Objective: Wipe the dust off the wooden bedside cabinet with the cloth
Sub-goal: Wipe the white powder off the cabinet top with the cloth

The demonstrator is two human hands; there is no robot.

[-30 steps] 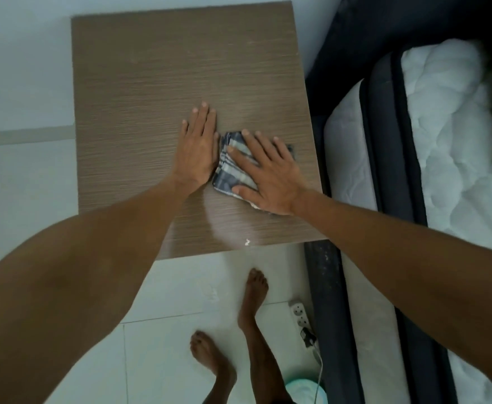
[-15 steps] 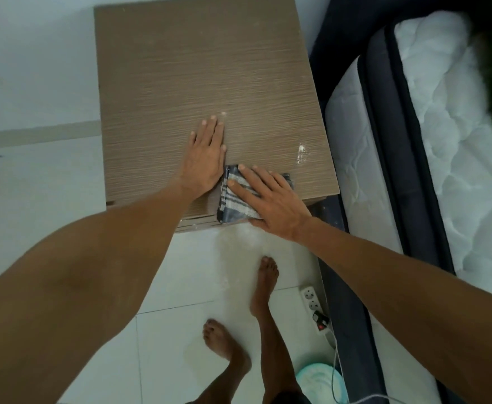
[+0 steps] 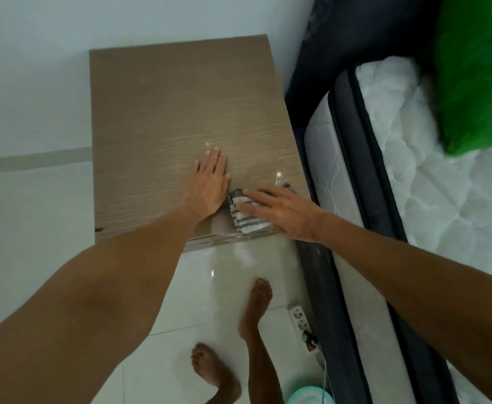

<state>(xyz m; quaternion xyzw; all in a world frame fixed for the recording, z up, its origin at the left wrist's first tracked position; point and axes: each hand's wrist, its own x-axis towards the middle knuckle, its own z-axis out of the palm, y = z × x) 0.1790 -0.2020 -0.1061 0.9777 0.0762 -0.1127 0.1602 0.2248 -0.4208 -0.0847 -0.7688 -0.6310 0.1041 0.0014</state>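
My right hand [image 3: 279, 212] pressed flat on the cloth [image 3: 246, 220] at the cabinet [image 3: 180, 112] front corner (bed side); left hand [image 3: 209, 185] lay flat, fingers released, beside it.

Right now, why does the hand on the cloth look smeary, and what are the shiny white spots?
In the head view, the right hand and striped cloth are motion-blurred at the cabinet front edge; the left hand is sharper. The white spots are glare on the cabinet top and on the floor tile. The wide lens bends straight edges.
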